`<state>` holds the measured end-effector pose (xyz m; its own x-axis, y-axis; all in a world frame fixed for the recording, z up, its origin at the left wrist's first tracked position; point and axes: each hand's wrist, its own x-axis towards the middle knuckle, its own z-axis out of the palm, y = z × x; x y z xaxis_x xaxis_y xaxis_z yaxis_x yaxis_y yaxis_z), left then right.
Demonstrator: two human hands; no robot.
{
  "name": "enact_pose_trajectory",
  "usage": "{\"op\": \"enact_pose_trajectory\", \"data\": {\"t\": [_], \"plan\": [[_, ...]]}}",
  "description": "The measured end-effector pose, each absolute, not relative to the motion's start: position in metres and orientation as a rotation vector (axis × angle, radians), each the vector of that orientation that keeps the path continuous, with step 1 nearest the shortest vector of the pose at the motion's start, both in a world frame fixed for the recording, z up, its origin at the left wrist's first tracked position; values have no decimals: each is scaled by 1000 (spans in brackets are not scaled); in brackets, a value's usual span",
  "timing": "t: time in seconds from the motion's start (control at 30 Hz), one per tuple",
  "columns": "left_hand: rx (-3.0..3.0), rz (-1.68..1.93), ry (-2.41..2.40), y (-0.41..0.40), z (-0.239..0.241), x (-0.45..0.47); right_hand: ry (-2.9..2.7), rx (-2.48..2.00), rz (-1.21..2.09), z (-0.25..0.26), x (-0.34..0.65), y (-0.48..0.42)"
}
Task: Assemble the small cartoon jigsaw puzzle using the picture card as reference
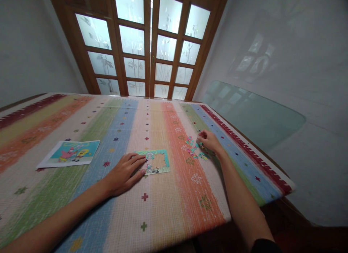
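A partly assembled jigsaw puzzle lies flat on the table, its border pieces joined around a bare tan middle. My left hand rests at its left side with the fingers stretched out over that edge. To the right is a loose heap of small, colorful puzzle pieces. Just above the heap's far right part is my right hand, its thumb and fingers pinched together. Whatever might be between those fingertips is too small to make out.
A printed picture sheet with cartoon figures lies at the left. Beneath everything is a striped tablecloth. Wooden doors with frosted panes stand behind the table, and a pale wall is at the right.
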<state>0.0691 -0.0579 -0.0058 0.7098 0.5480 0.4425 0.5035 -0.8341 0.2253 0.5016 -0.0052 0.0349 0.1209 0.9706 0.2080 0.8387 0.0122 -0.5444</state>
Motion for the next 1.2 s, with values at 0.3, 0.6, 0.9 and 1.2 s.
{"op": "enact_pose_trajectory", "data": {"t": [0.3,0.6,0.9,1.2], "plan": [[2877,754,822,-54,-3,66,-1871,-1475,642,48,439,-17],[2877,701,795,-52,0,66,-2118,-1239,888,27,359,-38],[2933,700,693,-46,9,68,-2206,-1193,912,24,337,-44],[2929,766,594,-39,16,76,-2177,-1062,894,20,327,-45]]}}
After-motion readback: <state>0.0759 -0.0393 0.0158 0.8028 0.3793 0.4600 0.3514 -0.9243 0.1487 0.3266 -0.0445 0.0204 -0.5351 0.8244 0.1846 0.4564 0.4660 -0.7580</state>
